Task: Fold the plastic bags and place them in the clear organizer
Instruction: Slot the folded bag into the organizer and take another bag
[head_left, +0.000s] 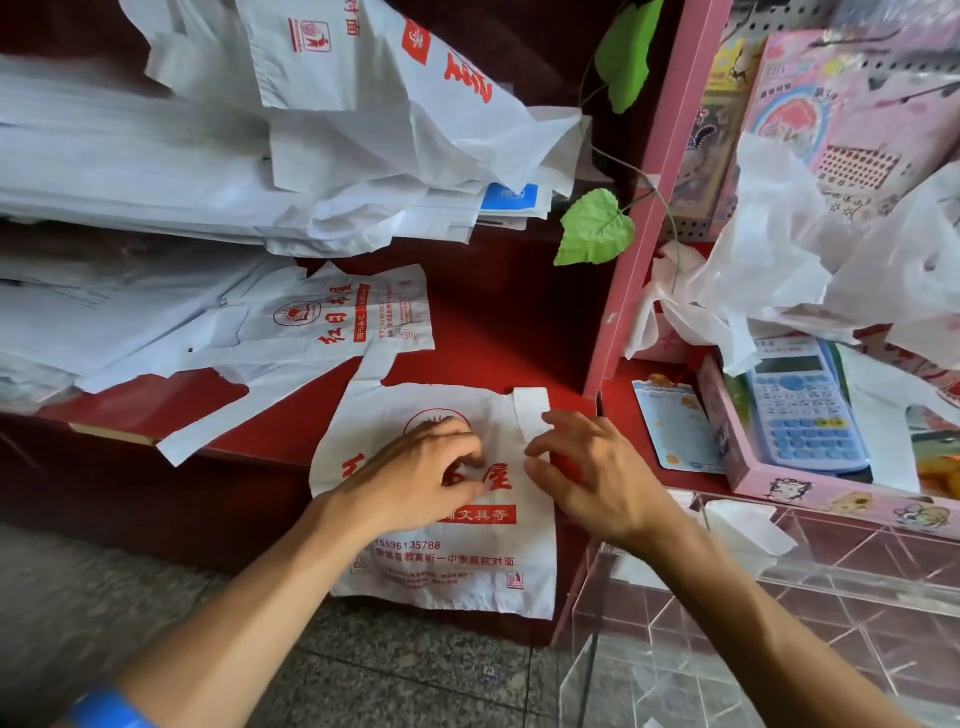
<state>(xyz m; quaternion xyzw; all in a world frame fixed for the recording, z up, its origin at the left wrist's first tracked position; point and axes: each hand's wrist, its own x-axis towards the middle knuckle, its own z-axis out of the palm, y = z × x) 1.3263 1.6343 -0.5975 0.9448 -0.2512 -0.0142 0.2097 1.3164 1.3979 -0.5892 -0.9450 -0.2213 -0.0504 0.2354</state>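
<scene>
A blue wristband (106, 709) circles the left forearm. Left hand (415, 467) presses curled fingers onto the printed bag (447, 566) overhanging the red counter (467, 332); right hand (592, 467) pinches its handle. Clear organizer (779, 597) stands just right of the bag.

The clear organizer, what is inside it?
Inside the clear organizer one folded white bag shows in a back compartment. The right forearm covers part of it.

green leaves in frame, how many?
2. One leaf hangs at the top, beside the pink shelf post. The other leaf hangs lower on the same vine, above the red counter. More may be hidden.
</scene>
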